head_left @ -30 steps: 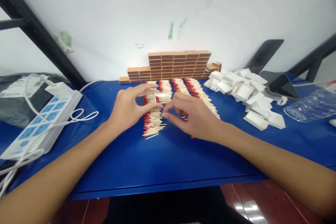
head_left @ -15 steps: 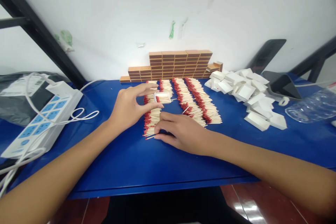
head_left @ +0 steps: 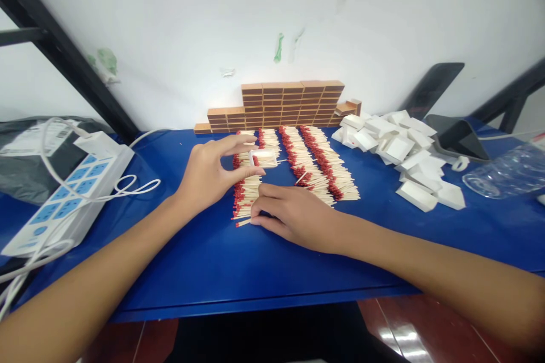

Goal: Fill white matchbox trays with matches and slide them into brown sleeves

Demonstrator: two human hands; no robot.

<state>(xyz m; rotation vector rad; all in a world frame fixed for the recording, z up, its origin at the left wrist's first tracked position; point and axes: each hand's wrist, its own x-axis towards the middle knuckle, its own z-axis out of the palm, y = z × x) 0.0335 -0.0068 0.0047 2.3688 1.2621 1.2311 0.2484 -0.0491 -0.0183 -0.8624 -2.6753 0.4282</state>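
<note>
Between the thumb and fingers of my left hand is a small white matchbox tray, its open side up, with a few red match heads visible at its left end. My right hand is closed, thumb and fingertips pinching matchsticks at the near end of the leftmost row; how many is hidden by the fingers. Several rows of red-headed matches lie side by side on the blue table, and my hands cover part of the left rows.
Brown matchboxes are stacked against the wall. To the right lie a heap of white trays, a dark grey container and a clear plastic bottle. A power strip with white cables and a dark bag occupy the left.
My right fingertips have shifted very slightly, and the pinched matchsticks at the row's near end stand out a little more. My left hand and the tray stay in place.
</note>
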